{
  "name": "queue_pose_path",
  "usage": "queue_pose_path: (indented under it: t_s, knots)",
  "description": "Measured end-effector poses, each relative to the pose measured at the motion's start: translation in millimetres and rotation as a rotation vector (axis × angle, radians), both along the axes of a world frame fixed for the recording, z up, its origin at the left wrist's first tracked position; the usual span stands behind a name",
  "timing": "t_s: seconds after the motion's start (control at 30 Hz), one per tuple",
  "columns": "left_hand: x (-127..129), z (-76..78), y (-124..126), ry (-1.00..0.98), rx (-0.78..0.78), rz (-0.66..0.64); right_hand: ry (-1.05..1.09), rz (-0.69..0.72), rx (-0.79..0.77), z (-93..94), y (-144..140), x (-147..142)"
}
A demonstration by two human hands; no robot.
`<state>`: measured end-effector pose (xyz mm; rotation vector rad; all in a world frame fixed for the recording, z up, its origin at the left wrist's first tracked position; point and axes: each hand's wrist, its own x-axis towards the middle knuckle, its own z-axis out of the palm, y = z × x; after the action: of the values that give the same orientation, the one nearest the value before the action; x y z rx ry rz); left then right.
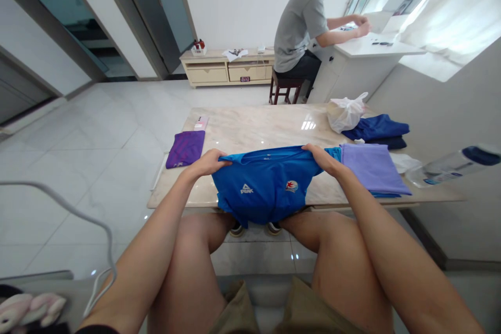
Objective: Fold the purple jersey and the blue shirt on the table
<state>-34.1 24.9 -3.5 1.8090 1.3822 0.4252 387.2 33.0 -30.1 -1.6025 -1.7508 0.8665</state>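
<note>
Both hands, the left hand [205,163] and right hand [321,158], pinch the shoulders of the blue shirt [266,183] draped over the counter [254,128] edge, mid-fold; judging by this, laying it flat calls for even tension.

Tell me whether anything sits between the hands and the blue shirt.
Nothing does. The left hand and right hand each grip the blue shirt directly at its upper corners, over the table edge. The lilac cloth lies beside it on the right.
</note>
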Motion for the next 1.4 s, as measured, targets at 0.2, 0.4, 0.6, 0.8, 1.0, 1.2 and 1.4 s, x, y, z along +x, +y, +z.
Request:
queue_pose_path:
  t_s: [0.2,0.4,0.6,0.8,1.0,1.2,1.4]
  knots:
    - [-13,-3.0,7,-0.039,0.121,0.222,-0.053,0.201,-0.235,9.9,-7,-7]
    - [-18,9.3,-4,-0.181,0.185,0.272,-0.071,-0.007,0.234,9.9,7,-7]
    - [-24,2.1,-3,0.055,0.032,0.004,-0.114,-0.161,0.402,-2.0,16,0]
    - [-27,9.2,-17,0.235,0.128,0.111,-0.193,-0.116,0.485,19.5,5,-16]
    - [-52,98.6,-67,0.128,0.388,0.276,-0.376,-0.033,0.618,115.7,-43,-2]
    - [-66,123.8,-143,-0.020,0.618,0.378,-0.343,0.116,0.600,139.1,-107,11]
    - [-71,90.3,-168,0.085,0.577,0.387,-0.389,0.214,0.448,103.7,-126,14]
